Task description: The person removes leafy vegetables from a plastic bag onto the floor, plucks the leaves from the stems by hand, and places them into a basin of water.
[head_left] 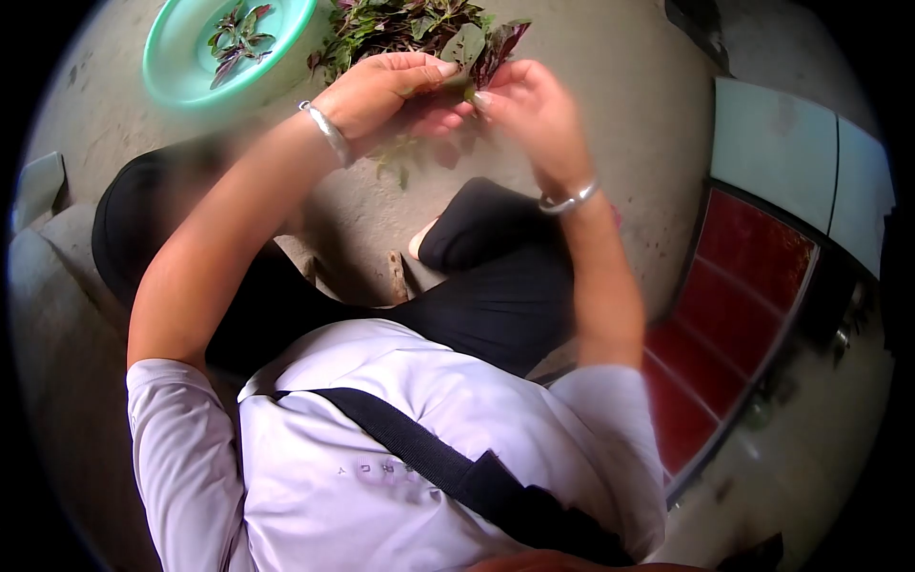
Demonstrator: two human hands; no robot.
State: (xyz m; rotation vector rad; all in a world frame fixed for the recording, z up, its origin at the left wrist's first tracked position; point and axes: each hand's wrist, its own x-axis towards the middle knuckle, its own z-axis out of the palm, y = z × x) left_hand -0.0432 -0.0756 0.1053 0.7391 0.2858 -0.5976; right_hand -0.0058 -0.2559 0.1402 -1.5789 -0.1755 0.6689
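Both of my hands are raised in front of me over the floor, close together around a sprig of purple-and-green leafy vegetable [496, 55]. My left hand [391, 91] pinches a green leaf of it between thumb and fingers. On the other side, my right hand [536, 110] grips the lower stem, thumb against fingertips. Behind the hands lies a heap of the same leafy greens [386, 33], partly covered by them. A light green plastic basin [164, 71] stands to the left, with a few leafy sprigs [238, 40] inside it.
Loose leaves [400, 172] show blurred below my hands. My black-trousered legs [486, 296] are bent in front of me on the concrete floor [639, 105]. A structure with red tiles [743, 276] and pale panels [772, 138] rises at the right.
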